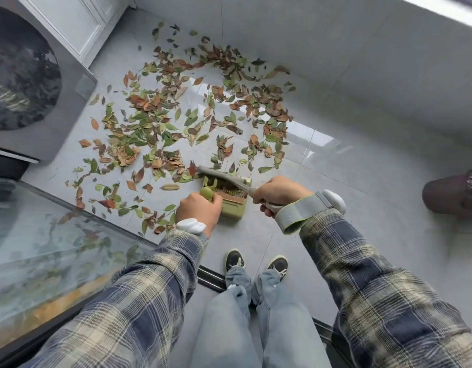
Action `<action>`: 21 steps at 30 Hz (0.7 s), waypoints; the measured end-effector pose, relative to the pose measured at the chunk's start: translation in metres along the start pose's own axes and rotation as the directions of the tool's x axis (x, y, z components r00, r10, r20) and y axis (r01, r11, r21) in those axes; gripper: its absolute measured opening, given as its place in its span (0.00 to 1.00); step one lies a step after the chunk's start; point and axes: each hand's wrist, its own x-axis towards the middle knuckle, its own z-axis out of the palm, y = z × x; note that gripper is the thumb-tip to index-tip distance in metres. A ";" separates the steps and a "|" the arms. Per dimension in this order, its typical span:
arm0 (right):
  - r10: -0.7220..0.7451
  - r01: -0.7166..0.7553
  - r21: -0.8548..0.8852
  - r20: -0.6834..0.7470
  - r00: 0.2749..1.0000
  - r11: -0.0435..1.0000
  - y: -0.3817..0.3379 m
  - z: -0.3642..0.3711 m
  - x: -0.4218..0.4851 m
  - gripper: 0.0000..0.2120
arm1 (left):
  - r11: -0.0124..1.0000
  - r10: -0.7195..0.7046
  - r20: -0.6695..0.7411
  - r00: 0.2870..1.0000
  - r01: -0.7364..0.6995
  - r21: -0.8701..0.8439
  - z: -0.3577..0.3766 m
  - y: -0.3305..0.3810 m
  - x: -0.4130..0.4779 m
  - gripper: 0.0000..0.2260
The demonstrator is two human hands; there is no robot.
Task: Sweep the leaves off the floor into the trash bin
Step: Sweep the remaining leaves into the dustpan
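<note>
Glass panel [43, 235] at 8 o'clock, edging a grey tile floor [349, 187]. Green and brown leaves [176, 110] lie scattered on the floor from 10 to 1 o'clock, the nearest touching the mouth of a green dustpan [233, 205] at centre. Left hand [197, 208]: fingers curled round the dustpan's upright handle [207, 193]. Grey brush [221, 176] lies across the dustpan mouth. Right hand [278, 193], at 3 o'clock of the pan: fingers wrapped round the brush's near end.

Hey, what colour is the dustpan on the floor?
The dustpan is olive green, clearest in the head view.
</note>
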 end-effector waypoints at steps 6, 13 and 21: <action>-0.019 0.019 0.061 -0.012 1.000 0.998 -0.012 -0.035 -0.032 0.05 | 1.000 0.013 0.039 0.999 -0.012 -0.027 -0.002 0.002 0.000 0.20; -0.073 0.088 0.151 -0.103 0.992 0.985 -0.020 -0.037 -0.031 0.06 | 1.000 -0.009 0.036 0.999 0.009 -0.006 -0.003 0.005 -0.002 0.20; -0.157 0.194 0.185 -0.198 0.968 0.963 -0.016 -0.022 0.008 0.05 | 1.000 -0.013 0.032 0.999 0.013 -0.017 -0.005 0.008 -0.001 0.20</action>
